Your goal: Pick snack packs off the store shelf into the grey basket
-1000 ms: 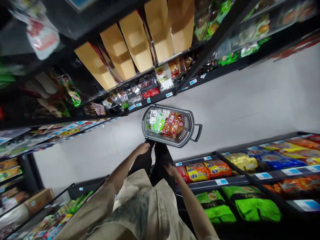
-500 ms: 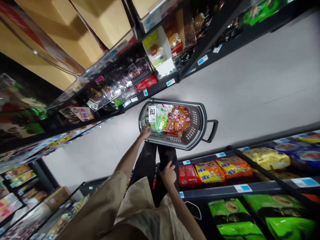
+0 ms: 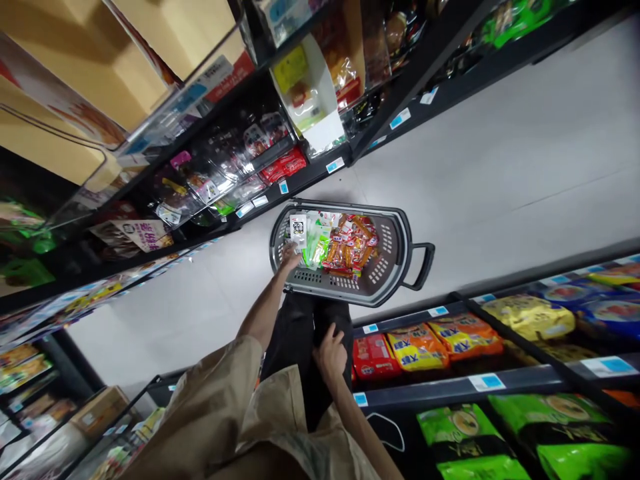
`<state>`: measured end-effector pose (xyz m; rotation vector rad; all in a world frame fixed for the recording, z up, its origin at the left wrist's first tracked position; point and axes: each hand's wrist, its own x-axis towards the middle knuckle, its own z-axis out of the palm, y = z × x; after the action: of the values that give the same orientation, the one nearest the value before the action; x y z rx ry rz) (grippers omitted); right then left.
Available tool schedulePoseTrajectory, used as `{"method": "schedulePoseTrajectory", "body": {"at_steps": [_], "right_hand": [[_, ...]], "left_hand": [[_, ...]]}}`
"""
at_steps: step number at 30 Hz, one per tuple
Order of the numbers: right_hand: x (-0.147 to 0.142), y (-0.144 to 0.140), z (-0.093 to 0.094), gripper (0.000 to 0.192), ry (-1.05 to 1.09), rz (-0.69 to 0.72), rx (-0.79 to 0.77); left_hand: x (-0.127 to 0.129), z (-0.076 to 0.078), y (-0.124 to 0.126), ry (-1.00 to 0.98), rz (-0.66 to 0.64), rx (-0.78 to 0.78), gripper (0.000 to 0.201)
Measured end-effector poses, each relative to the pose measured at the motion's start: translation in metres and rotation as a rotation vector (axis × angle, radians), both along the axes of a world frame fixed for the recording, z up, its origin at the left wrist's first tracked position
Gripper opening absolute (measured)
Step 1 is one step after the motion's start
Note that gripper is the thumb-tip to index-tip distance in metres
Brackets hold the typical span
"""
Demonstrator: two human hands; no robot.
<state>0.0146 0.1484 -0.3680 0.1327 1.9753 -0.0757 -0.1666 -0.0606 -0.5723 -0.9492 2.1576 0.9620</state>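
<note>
A grey plastic shopping basket (image 3: 395, 223) stands on the floor between two shelf rows, its handle pointing right. Inside lie a white packet with a QR label (image 3: 299, 229), green packets (image 3: 315, 245) and several orange-red snack packets (image 3: 353, 247). My left hand (image 3: 290, 257) reaches over the basket's near left rim and touches the packets beside the white one; its fingers are partly hidden. My right hand (image 3: 331, 350) rests on my dark trouser leg, fingers spread, holding nothing.
Black shelving (image 3: 310, 177) with clear-wrapped goods and brown boxes rises on the left. The right shelf holds red bags (image 3: 373, 357), orange bags (image 3: 467, 333) and green bags (image 3: 467, 427). Grey floor (image 3: 500, 180) runs along the aisle. A cardboard box (image 3: 100, 410) sits low at the left.
My left hand moved forward from in front of the basket to over its rim, among the packets. My right hand settled on my leg. The view dropped closer to the basket.
</note>
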Motion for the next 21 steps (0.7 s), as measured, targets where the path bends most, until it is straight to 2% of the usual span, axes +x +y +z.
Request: {"method": "schedulePoseTrajectory", "body": {"at_steps": [6, 10, 14, 17, 19, 21], "right_hand": [[0.002, -0.005, -0.001, 0.081, 0.016, -0.016, 0.022], [0.004, -0.008, -0.004, 0.083, 0.036, -0.017, 0.024], [0.01, -0.013, -0.007, 0.085, 0.031, -0.014, 0.021], [0.017, -0.017, -0.008, 0.087, 0.033, 0.006, 0.016], [0.021, -0.017, -0.009, 0.089, 0.03, 0.012, 0.009], [0.023, -0.014, -0.007, 0.091, 0.02, -0.003, -0.005]], "left_hand": [[-0.005, -0.008, -0.007, -0.012, 0.01, 0.031, 0.035], [-0.002, 0.002, -0.006, 0.031, 0.017, 0.031, 0.023], [0.009, 0.025, -0.003, 0.092, 0.021, 0.046, 0.012], [0.026, 0.045, 0.003, 0.097, 0.05, 0.069, 0.009], [0.043, 0.065, 0.009, 0.085, 0.085, 0.083, 0.01], [0.065, 0.093, 0.018, 0.08, 0.129, 0.092, 0.02]]}}
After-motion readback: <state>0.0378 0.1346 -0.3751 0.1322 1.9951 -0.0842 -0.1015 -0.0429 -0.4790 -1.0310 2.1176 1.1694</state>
